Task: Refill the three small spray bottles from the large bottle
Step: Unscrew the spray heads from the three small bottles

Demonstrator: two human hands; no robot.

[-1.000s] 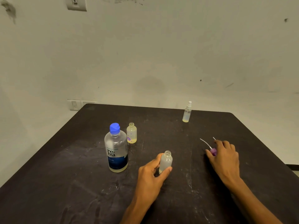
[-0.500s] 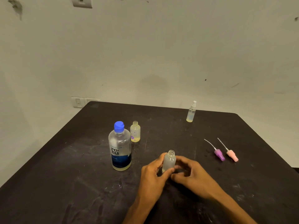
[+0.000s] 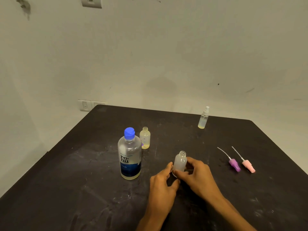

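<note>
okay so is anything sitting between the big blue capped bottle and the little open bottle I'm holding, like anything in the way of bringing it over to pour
Nothing visible stands between them. The large bottle stands just left of the small open bottle that both the left hand and right hand hold, with bare table between. The large bottle's blue cap is on, though.

One head-worn view, looking forward and down across the table (image 3: 66, 189) to the wall (image 3: 166, 55), hands close below.
</note>
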